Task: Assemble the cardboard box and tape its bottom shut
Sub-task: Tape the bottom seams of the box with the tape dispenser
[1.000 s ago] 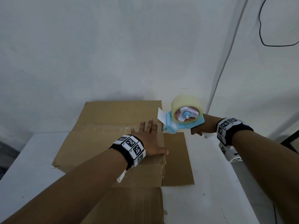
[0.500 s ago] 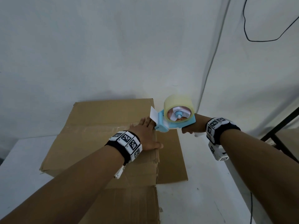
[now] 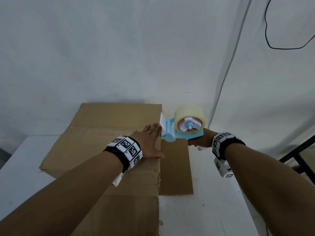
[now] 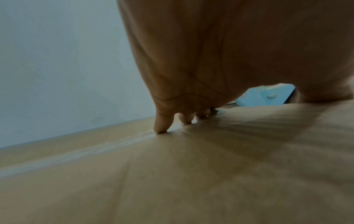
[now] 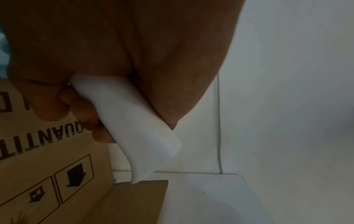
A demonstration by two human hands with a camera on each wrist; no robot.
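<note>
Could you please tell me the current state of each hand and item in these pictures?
cardboard box: bottom up, flaps closed, tape along the seam.
tape dispenser: held at the box's right edge.
left hand: flat, pressing the box top.
right hand: grips the dispenser's white handle.

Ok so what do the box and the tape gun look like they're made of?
Box: brown corrugated cardboard, matte, with creased flaps and printed black symbols on its side. Tape gun: smooth light-blue plastic frame with a white handle, probably moulded, carrying a roll of glossy translucent yellowish tape.
</note>
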